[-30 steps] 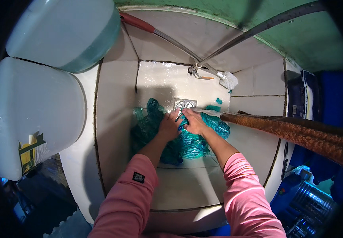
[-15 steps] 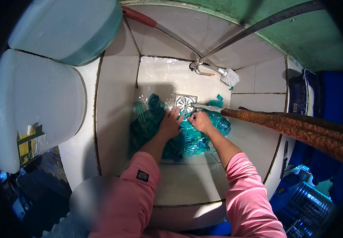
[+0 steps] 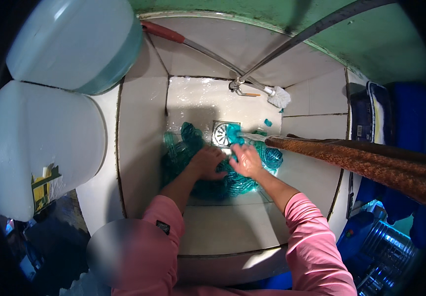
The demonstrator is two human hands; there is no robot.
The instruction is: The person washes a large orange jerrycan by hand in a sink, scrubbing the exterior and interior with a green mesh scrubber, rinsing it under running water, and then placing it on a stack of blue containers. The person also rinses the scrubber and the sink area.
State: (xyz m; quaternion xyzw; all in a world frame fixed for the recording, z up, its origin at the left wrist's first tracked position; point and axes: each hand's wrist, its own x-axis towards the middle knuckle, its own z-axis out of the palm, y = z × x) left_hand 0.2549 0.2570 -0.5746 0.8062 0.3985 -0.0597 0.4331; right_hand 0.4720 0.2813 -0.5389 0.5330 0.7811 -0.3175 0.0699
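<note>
A wet heap of crumpled, see-through teal material with ribbed folds point(image 3: 245, 183) lies on the basin floor, under and around both hands. My left hand point(image 3: 208, 163) rests over the heap's middle, with thumb and fingers apart and nothing visibly gripped. Beside it, my right hand point(image 3: 246, 161) has its fingers stretched out toward the square metal drain point(image 3: 220, 134). A loose teal piece point(image 3: 233, 133) covers the drain's right part, just beyond the right fingertips. Water point(image 3: 253, 136) streams in from the right, close to that hand. The hands hide part of the heap.
A brown, rough-textured tube-like thing point(image 3: 351, 159) reaches in from the right. Along the back stand a tap point(image 3: 237, 88) and a red-handled brush point(image 3: 278, 97). Large white tubs point(image 3: 50, 133) flank the left rim. A small teal scrap point(image 3: 267, 122) lies near the back right.
Both hands have drawn back slightly from the drain. My right hand has opened from a closed pinch, and a teal piece now lies over the drain's right side. The view has shifted a little.
</note>
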